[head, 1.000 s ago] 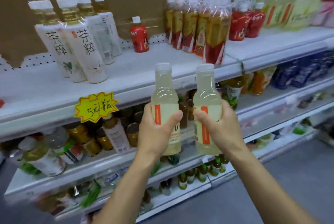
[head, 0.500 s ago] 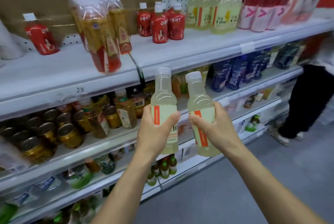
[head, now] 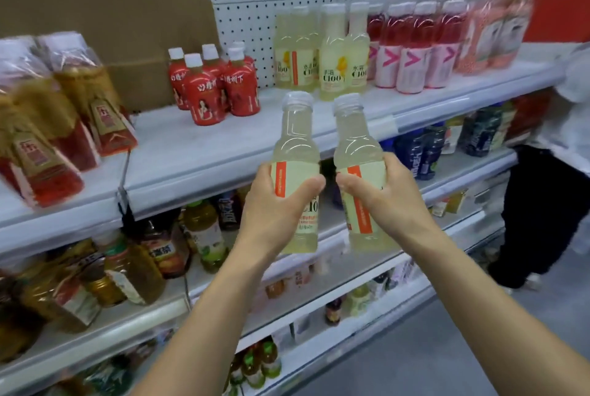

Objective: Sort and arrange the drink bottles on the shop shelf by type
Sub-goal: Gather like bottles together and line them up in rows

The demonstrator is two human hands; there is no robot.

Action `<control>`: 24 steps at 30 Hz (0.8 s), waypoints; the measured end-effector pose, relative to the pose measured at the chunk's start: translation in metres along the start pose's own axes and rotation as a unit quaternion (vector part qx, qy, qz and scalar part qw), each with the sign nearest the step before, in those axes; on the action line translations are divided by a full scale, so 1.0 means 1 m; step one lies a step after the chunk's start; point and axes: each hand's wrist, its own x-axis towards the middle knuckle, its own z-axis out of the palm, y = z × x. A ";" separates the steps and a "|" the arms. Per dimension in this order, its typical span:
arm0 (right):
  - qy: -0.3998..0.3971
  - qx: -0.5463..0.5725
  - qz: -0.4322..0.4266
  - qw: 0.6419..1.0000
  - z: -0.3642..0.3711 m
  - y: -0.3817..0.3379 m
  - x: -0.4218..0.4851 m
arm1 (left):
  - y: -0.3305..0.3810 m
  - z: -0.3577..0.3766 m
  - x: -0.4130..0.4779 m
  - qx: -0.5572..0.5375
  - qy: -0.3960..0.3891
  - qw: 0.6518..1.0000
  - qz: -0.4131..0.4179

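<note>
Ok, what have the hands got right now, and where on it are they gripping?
The left hand grips the left pale yellow bottle round its labelled middle; the right hand grips the right pale yellow bottle the same way.

head camera faces forward and down, seemingly near the top shelf [head: 194,149]

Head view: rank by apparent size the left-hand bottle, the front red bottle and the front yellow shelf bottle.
1. left-hand bottle, largest, though it is nearest the camera
2. yellow shelf bottle
3. red bottle, smallest
</note>
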 end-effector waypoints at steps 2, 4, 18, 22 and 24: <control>0.000 0.012 -0.007 1.000 -0.011 0.007 0.031 | 0.007 0.018 0.022 -0.013 0.001 1.000 0.006; -0.013 0.020 -0.014 1.000 -0.022 0.010 0.063 | 0.019 0.035 0.045 -0.035 0.008 0.999 0.014; -0.013 0.142 -0.102 0.985 -0.057 -0.001 0.251 | 0.078 0.110 0.209 -0.154 0.115 0.977 0.088; -0.037 0.133 -0.113 0.984 -0.048 0.011 0.285 | 0.065 0.126 0.240 -0.113 0.157 0.976 0.098; -0.058 0.114 -0.117 0.985 -0.043 0.022 0.299 | 0.055 0.132 0.252 -0.098 0.161 0.977 0.097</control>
